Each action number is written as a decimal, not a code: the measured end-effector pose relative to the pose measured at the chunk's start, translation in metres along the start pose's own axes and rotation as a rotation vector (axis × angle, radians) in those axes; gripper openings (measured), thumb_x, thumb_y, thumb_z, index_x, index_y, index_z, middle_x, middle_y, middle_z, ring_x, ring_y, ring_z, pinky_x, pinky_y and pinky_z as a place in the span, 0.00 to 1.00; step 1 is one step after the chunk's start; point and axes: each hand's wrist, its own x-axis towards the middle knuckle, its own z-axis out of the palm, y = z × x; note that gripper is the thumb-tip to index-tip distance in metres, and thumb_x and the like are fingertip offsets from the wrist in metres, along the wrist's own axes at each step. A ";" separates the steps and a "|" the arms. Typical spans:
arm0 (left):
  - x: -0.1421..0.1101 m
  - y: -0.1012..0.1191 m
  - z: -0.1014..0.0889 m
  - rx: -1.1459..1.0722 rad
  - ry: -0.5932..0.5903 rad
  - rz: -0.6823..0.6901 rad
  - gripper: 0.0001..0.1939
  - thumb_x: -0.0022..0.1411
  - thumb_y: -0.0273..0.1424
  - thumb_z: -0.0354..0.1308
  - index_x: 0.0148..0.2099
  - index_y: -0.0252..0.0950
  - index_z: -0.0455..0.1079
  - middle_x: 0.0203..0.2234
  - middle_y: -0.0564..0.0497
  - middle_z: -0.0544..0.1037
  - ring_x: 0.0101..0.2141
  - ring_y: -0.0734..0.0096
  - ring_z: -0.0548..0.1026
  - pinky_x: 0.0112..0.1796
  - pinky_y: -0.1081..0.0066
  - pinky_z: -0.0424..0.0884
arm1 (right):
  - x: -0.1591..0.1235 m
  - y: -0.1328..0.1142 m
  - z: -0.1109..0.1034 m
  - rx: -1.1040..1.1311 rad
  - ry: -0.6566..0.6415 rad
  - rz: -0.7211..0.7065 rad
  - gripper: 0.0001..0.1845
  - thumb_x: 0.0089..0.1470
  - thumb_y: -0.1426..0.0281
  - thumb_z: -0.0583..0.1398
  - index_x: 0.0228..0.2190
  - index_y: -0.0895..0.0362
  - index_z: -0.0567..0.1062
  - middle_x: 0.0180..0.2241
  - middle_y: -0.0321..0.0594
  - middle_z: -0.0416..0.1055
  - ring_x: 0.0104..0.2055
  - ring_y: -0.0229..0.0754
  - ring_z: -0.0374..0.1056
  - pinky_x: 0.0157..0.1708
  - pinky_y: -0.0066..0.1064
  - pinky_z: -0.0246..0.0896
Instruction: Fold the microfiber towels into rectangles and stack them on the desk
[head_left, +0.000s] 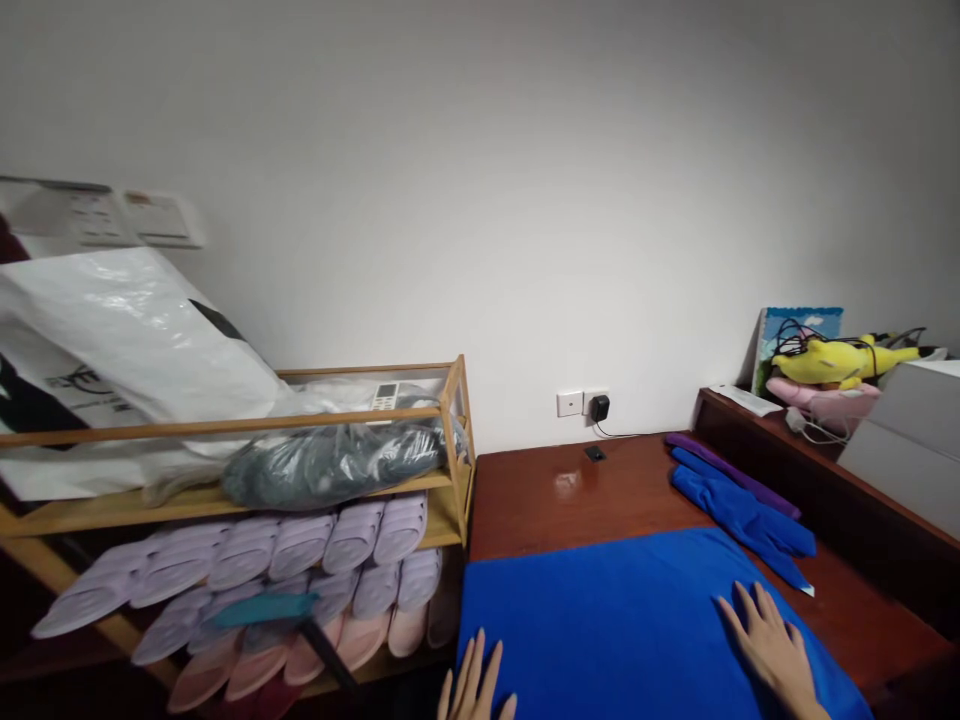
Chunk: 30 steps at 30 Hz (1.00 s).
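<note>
A bright blue cloth (pixel 600 610) lies spread over the front of the reddish-brown wooden desk (pixel 525 500). At the cloth's left edge, my left hand (pixel 474 688) rests with its fingers stretched out. My right hand (pixel 776 645) lies flat on the cloth's right side, fingers spread. Neither hand holds anything. The lower part of my left hand is cut off by the frame. Beyond my right hand, a bunched blue cloth (pixel 739 510) lies on the desk beside a folded purple cloth (pixel 735 475).
To the left stands a wooden rack (pixel 450 490) with several lilac slippers (pixel 401 525) and a plastic-wrapped dark bundle (pixel 330 465). A black plug (pixel 599 407) sits in the wall socket. On the raised right ledge are a yellow plush toy (pixel 832 362) and a white box (pixel 911 450).
</note>
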 end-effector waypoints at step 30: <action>0.012 -0.018 0.017 -0.163 0.171 -0.125 0.29 0.64 0.42 0.39 0.66 0.42 0.48 0.65 0.51 0.47 0.62 0.57 0.50 0.57 0.50 0.55 | -0.020 0.007 0.003 0.089 0.022 0.044 0.31 0.55 0.54 0.41 0.58 0.43 0.58 0.65 0.37 0.46 0.67 0.52 0.34 0.58 0.59 0.41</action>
